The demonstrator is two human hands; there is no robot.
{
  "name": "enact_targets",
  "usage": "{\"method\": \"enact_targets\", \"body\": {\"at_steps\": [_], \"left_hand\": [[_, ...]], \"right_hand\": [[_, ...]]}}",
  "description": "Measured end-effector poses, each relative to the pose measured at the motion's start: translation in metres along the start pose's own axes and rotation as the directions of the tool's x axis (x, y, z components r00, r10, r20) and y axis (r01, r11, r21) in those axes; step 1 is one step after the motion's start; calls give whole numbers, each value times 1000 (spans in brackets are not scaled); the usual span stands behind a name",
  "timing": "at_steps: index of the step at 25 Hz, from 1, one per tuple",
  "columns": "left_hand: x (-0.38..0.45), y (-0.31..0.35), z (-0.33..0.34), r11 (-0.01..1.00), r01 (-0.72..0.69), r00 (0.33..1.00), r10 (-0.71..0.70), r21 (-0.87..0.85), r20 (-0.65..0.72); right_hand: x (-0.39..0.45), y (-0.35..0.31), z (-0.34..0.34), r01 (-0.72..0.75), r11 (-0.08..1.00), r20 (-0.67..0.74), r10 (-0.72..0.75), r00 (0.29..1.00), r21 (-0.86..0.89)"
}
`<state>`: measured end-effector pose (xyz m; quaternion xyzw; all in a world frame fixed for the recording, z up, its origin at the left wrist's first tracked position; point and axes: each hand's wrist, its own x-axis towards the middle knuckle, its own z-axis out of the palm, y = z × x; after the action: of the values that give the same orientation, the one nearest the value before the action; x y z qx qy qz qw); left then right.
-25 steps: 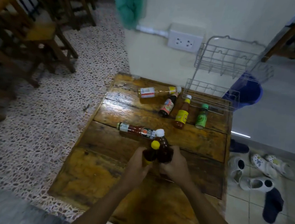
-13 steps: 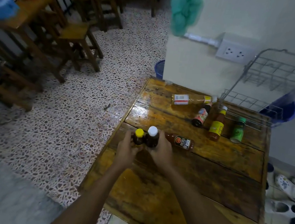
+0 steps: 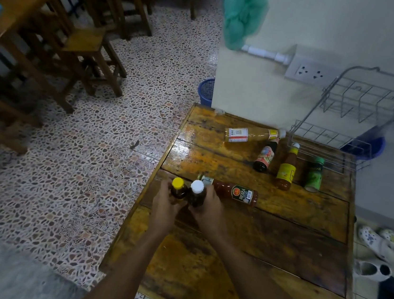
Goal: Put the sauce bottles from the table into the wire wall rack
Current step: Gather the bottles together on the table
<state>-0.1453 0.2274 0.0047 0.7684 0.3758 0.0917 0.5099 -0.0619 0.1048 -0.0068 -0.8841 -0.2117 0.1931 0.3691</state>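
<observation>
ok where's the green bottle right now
In the head view, the green bottle lies at the table's far right, beside the yellow-labelled bottle, just before the wire rack.

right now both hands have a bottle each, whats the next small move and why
Probably lift both and carry them right and away toward the wire rack. The left hand grips the yellow-capped bottle, the right hand the white-capped bottle, both upright at the table's near left, and the rack's shelves look empty.

The single head-worn camera looked forward and steeply down from above the near edge of the wooden table, close over both forearms, facing the wall and wire rack beyond.
</observation>
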Motion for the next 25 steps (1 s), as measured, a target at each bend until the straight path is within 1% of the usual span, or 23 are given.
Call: {"method": "enact_targets", "body": {"at_steps": [5, 9, 11, 12, 13, 15, 16, 18, 20, 21, 22, 23, 24, 25], "left_hand": [[-3, 0, 7, 1000, 15, 1000, -15, 10, -21], [-8, -2, 8, 999, -12, 1000, 12, 40, -10], [-16, -11, 9, 999, 3, 1000, -3, 49, 3], [-22, -17, 11, 996, 42, 999, -43, 77, 14], [-30, -23, 15, 986, 90, 995, -95, 142, 32], [-51, -35, 31, 931, 144, 980, -180, 336, 79], [-63, -38, 42, 902, 125, 975, -188, 413, 116], [-81, -29, 70, 880, 32, 968, -146, 473, 206], [-87, -5, 103, 892, -82, 956, -56, 445, 287], [-88, 13, 121, 907, -110, 953, -20, 406, 304], [-85, 32, 137, 930, -95, 955, -15, 354, 295], [-79, 51, 152, 958, -27, 962, -53, 286, 266], [-70, 67, 165, 974, 87, 964, -135, 208, 227], [-59, 80, 175, 965, 221, 951, -246, 142, 189]], "right_hand": [[1, 4, 1, 10, 999, 39, -8, 999, -35], [0, 5, -6, 23, 999, 81, -19, 997, -46], [-2, 11, -15, 23, 998, 92, -18, 996, -53], [-5, 17, -22, 25, 997, 91, -18, 996, -74], [-8, 25, -32, 27, 994, 82, -19, 996, -106], [-16, 46, -55, 17, 984, 56, -7, 998, -175], [-21, 57, -69, -1, 979, 36, 9, 999, -205], [-29, 83, -100, -58, 967, -22, 54, 998, -250], [-33, 108, -131, -123, 951, -89, 102, 991, -285], [-34, 119, -145, -153, 942, -117, 122, 986, -298], [-34, 128, -157, -174, 935, -135, 138, 981, -308], [-32, 136, -167, -188, 931, -145, 149, 978, -313], [-30, 141, -175, -196, 929, -147, 156, 977, -315], [-26, 143, -180, -196, 927, -143, 157, 977, -320]]}}
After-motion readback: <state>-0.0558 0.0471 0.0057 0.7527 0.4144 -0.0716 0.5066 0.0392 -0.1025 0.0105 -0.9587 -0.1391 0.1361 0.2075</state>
